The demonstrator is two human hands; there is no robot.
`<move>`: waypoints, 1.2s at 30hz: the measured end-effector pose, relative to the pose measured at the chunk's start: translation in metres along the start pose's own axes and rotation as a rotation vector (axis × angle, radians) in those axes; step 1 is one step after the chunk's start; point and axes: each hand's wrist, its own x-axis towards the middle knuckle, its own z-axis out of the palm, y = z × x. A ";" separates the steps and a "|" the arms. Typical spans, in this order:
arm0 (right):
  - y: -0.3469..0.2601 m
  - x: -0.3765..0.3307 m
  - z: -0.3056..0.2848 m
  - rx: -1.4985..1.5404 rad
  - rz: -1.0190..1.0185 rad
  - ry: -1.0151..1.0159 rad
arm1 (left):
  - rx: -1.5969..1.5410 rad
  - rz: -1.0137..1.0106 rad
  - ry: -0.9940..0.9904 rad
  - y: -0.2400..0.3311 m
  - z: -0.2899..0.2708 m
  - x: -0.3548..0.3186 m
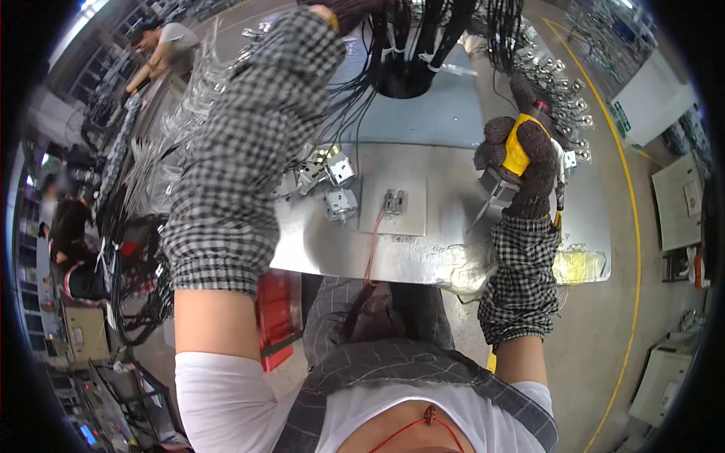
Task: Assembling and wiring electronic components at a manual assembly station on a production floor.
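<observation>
Far to the left of the left hand, other people work along racks strung with thin pale wires. The left hand (332, 16) is raised high in a checked black-and-white fabric sleeve cover with an elastic cuff, and reaches into a hanging bundle of thin black cables (423, 38); only a bit of its dark glove shows at the top edge, so I cannot tell whether its fingers are spread or gripping. Below it lies a flat, dull-shiny metal desk (445, 143), scuffed near the front edge. Just right of the left forearm, small boxy silver metal connector housings (336, 185) lie on the desk, and between the two hands a thin square metal plate (393, 205) carries a small fitting with a red wire (373, 241) trailing toward the person. The right hand (521, 162), in a dark brown knobbly knitted glove, is closed around a yellow-handled tool (516, 151), above a grey metal block (495, 189) just beneath the fist.
</observation>
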 end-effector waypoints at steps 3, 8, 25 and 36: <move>0.001 -0.001 -0.002 0.035 0.006 -0.025 | 0.433 0.286 0.033 0.039 -0.030 -0.070; 0.001 -0.001 -0.013 0.056 0.072 -0.005 | 0.805 -0.050 -0.654 0.034 -0.026 -0.213; 0.003 -0.001 0.001 -0.004 0.056 -0.069 | -0.934 -0.614 0.451 -0.011 0.031 -0.322; -0.022 0.011 0.077 -0.036 -0.161 -0.178 | -0.085 -0.047 -0.143 -0.007 0.032 -0.275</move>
